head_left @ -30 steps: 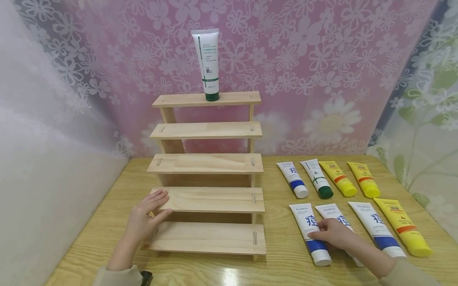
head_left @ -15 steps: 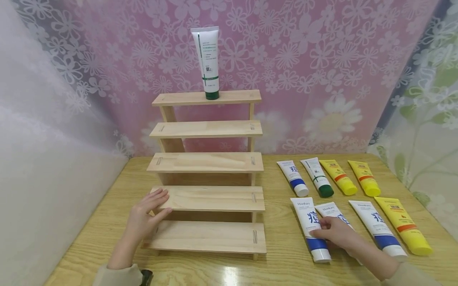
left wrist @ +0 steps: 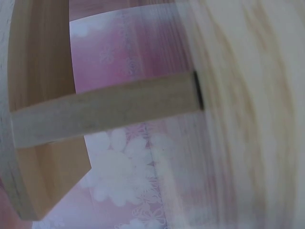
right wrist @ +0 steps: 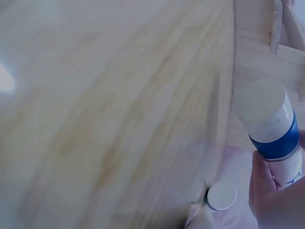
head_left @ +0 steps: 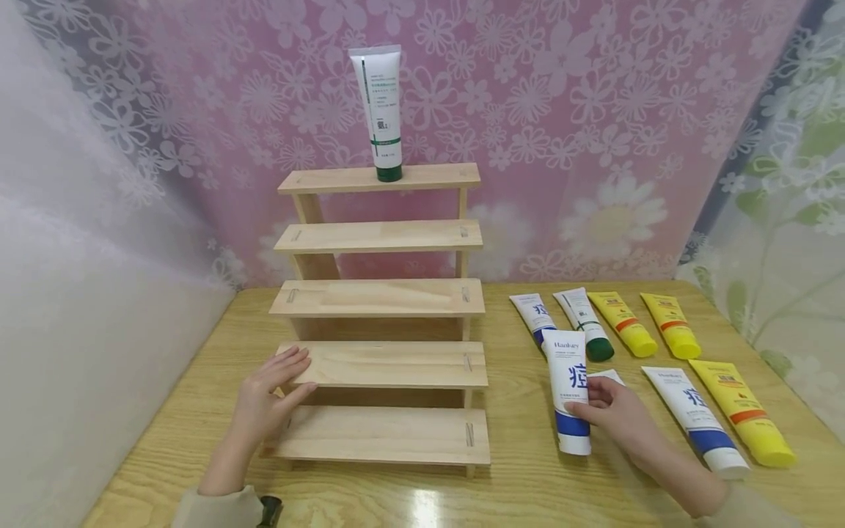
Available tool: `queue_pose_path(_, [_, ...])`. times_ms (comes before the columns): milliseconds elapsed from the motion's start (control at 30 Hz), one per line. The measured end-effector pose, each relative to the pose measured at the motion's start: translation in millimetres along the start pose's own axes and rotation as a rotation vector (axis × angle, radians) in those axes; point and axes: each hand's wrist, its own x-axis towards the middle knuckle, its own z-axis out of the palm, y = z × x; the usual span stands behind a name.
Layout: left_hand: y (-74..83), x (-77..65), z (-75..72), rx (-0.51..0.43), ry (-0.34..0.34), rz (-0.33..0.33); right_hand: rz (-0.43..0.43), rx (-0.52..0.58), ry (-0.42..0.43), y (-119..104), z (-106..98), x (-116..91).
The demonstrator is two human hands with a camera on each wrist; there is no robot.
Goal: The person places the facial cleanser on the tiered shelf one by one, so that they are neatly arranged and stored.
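My left hand [head_left: 267, 392] rests at the left end of the second-lowest board of a stepped wooden display rack [head_left: 389, 364], its fingers on the board and its thumb along the front edge. My right hand [head_left: 617, 418] pinches a white squeeze tube [head_left: 566, 370] with a blue band and white cap, holding it raised, cap down. The right wrist view shows the cap and blue band of this tube [right wrist: 276, 143] beside the thumb. Behind the right hand, another white tube [head_left: 609, 375] is mostly hidden. A white tube with a green cap [head_left: 385, 110] stands upright on the top board.
Several tubes lie on the wooden table [head_left: 521, 440] right of the rack. Near the right hand are a white-and-blue tube [head_left: 696, 422] and a yellow tube [head_left: 746, 414]. Farther back lie a green-capped tube [head_left: 584, 323] and a small yellow tube [head_left: 672, 326]. A flowered curtain [head_left: 561, 147] hangs behind.
My right hand has lifted the white-and-blue tube off the table and tipped it more upright, moving slightly away from me. My left hand has stayed on the rack.
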Motion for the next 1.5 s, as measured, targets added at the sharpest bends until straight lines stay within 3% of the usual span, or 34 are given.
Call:
queue_pose_path(167, [0.6, 1.3, -0.8, 0.012, -0.001, 0.007, -0.037, 0.059, 0.028, -8, 2, 1])
queue_pose_path(1067, [-5.4, -3.1, 0.2, -0.017, -0.007, -0.007, -0.346, 0.143, 0.258, -56, 1, -2])
queue_pose_path(1500, [-2.8, -1.5, -1.3, -0.006, -0.021, -0.006, -0.452, 0.207, 0.253, -85, 4, 1])
